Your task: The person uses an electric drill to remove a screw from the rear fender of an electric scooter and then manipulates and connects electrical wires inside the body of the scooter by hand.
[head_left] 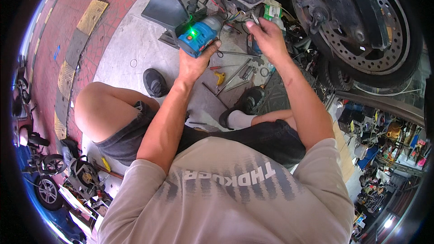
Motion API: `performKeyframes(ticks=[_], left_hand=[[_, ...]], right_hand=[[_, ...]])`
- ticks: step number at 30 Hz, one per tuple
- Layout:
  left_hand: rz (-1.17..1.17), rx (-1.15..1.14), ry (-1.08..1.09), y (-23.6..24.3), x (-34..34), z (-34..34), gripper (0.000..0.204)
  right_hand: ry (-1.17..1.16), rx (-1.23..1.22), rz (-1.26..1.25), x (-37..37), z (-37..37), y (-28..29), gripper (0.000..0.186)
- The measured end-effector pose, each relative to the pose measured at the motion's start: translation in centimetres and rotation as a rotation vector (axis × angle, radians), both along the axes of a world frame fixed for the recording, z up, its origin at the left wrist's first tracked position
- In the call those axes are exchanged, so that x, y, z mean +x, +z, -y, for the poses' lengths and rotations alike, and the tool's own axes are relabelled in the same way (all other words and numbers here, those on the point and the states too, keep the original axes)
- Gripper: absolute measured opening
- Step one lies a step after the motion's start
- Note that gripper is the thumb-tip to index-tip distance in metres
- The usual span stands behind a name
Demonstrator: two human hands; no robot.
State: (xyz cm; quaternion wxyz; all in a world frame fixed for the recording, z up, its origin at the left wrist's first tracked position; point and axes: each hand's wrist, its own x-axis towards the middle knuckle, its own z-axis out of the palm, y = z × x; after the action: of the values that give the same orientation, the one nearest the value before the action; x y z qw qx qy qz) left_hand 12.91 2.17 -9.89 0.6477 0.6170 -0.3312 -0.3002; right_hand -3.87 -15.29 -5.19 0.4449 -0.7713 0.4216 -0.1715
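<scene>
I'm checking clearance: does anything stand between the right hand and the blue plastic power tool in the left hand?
Nothing visible blocks the right hand from the blue power tool; thin wires showing near the gap seem to lie beyond.

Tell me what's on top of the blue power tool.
On the blue power tool, a green light glows near an orange spot. Whatever the left hand wraps is covered.

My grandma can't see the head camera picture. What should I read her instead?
The left hand holds a blue power tool, glowing green, while the right hand pinches a small object. Tools lie on the gray floor; a big wheel is at upper right.
</scene>
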Motion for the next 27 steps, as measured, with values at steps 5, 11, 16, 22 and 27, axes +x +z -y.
performKeyframes(ticks=[5, 11, 16, 22, 27], left_hand=[[0.132, 0.003, -0.041, 0.2, 0.4, 0.0, 0.025], [0.127, -0.081, -0.041, -0.9, 1.2, -0.6, 0.02], [0.189, -0.053, -0.057, -0.2, 1.3, -0.7, 0.018], [0.193, -0.085, -0.079, -2.0, 1.7, -0.5, 0.024], [0.189, -0.136, -0.084, -1.6, 1.7, -0.4, 0.033]], right_hand=[[0.24, -0.407, 0.097, -0.2, -6.3, 5.2, 0.018], [0.535, -0.524, 0.091, 3.9, -11.2, 8.4, 0.051], [0.529, -0.556, 0.045, 4.3, -11.6, 7.6, 0.06], [0.505, -0.516, -0.056, 4.6, -12.2, 7.9, 0.059], [0.521, -0.567, -0.062, 4.5, -11.8, 8.0, 0.057]])
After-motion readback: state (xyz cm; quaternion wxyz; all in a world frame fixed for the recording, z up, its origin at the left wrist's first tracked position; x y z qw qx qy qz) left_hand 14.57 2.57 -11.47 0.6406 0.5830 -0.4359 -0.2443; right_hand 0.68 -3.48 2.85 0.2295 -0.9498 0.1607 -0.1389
